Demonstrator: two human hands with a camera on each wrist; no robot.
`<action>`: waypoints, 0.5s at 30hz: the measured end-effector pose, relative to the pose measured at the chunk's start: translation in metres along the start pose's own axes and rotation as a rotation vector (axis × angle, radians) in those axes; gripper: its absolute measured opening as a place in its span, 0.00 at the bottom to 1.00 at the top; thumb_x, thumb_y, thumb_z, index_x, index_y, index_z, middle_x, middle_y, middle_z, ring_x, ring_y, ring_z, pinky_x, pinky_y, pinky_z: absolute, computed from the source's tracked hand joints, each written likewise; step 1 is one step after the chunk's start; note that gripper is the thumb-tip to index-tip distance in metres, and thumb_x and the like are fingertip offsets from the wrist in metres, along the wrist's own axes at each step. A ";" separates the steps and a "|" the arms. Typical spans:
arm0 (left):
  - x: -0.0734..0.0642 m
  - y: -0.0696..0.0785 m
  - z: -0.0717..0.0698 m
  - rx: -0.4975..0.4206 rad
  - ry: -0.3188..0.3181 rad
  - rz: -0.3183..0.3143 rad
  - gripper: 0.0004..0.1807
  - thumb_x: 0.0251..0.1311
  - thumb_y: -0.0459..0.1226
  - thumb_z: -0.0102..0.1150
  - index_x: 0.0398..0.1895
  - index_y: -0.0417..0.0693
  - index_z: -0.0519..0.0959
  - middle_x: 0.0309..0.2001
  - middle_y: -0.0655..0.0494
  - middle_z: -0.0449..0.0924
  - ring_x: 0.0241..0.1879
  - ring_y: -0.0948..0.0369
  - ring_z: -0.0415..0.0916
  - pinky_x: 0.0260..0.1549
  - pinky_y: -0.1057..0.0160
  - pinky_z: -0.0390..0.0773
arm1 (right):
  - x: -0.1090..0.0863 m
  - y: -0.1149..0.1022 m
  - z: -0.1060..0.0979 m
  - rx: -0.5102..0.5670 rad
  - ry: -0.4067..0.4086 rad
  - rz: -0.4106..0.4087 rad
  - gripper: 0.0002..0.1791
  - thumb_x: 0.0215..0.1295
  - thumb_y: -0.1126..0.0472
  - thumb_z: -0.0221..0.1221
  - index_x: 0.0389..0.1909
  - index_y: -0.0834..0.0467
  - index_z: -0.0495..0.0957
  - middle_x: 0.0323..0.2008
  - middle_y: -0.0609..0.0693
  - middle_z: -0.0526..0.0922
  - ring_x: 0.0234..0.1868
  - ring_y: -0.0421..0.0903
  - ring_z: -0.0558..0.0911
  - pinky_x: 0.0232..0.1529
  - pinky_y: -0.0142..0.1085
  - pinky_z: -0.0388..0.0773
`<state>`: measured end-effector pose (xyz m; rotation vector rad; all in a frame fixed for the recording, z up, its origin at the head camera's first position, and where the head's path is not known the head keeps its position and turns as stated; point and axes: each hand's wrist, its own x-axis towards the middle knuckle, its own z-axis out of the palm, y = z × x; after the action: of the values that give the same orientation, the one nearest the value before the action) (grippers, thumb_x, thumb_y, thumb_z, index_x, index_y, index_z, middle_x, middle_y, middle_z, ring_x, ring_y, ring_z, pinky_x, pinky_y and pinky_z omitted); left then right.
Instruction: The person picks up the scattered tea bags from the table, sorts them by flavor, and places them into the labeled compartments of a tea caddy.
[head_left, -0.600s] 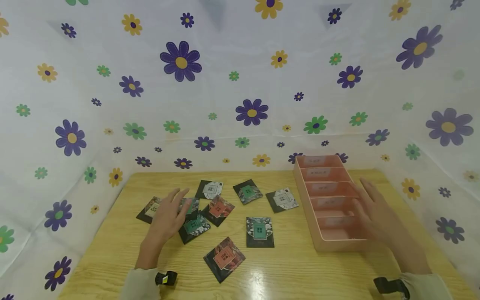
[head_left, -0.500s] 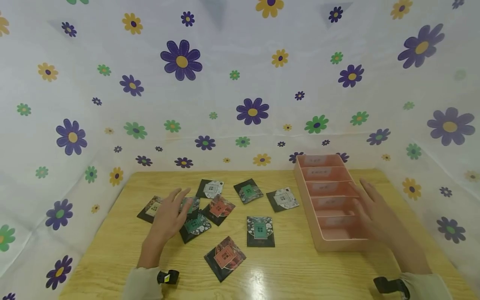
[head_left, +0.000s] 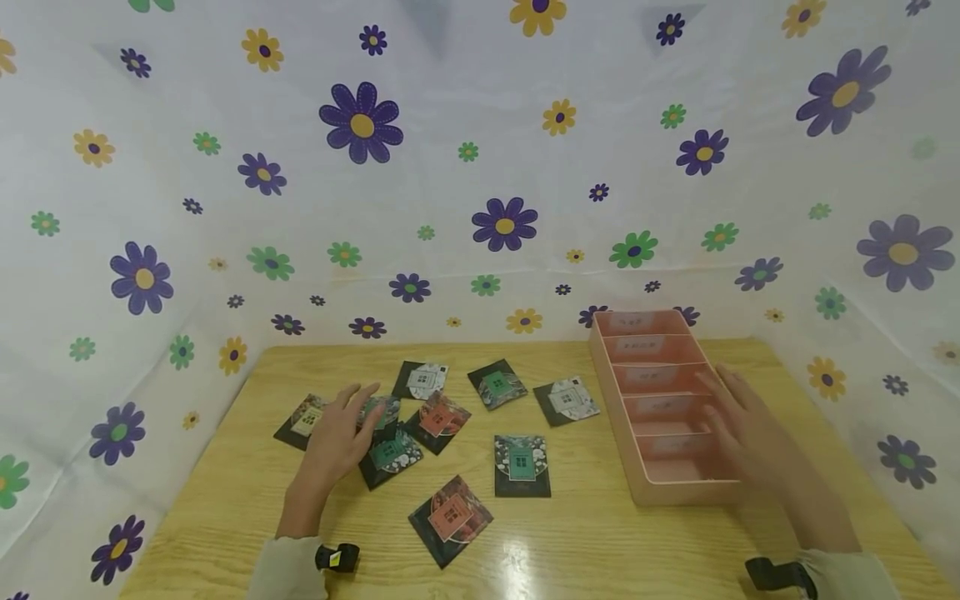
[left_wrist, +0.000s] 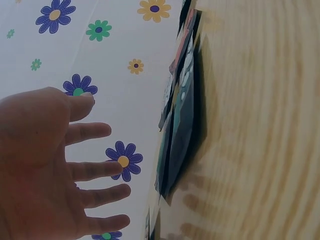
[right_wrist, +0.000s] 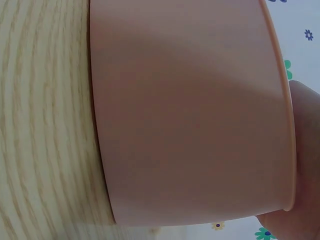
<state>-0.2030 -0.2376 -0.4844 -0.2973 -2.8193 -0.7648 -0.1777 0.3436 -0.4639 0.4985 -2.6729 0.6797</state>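
In the head view my left hand hangs over the left cluster of sachets, fingers spread and loosely straight. The left wrist view shows a gap between it and the teal-labelled sachet and holds nothing in the palm. Beneath or beside it lie a yellow-labelled sachet, a green-labelled sachet and a red-labelled sachet. On the right, my right hand is over the near right side of the pink divided box, fingers extended; whether it touches the rim is unclear.
More sachets lie flat on the wooden table: a white-labelled sachet, a green-labelled sachet and a red-labelled sachet among them. The box has several labelled compartments. A flowered curtain encloses the back and sides.
My right hand has shifted very slightly at the box's right side. The left hand, the sachets and the box stay where they were, apart from a small camera wobble.
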 end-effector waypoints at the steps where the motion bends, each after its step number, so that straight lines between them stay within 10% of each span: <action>1: 0.000 -0.001 0.001 0.000 -0.001 -0.002 0.27 0.80 0.46 0.48 0.74 0.42 0.69 0.72 0.29 0.62 0.66 0.28 0.64 0.59 0.26 0.66 | 0.000 0.000 0.001 -0.001 0.000 0.000 0.30 0.79 0.64 0.51 0.78 0.60 0.60 0.75 0.71 0.57 0.74 0.75 0.55 0.67 0.72 0.54; 15: 0.001 -0.009 0.005 -0.030 -0.044 -0.063 0.27 0.81 0.45 0.47 0.74 0.41 0.68 0.72 0.29 0.61 0.67 0.29 0.62 0.58 0.26 0.66 | -0.004 0.011 0.008 0.019 -0.005 -0.024 0.29 0.78 0.61 0.53 0.75 0.65 0.63 0.76 0.68 0.59 0.77 0.68 0.53 0.78 0.52 0.46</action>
<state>-0.2073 -0.2424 -0.4928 -0.2342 -2.8725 -0.8247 -0.1803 0.3498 -0.4765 0.5362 -2.6631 0.6980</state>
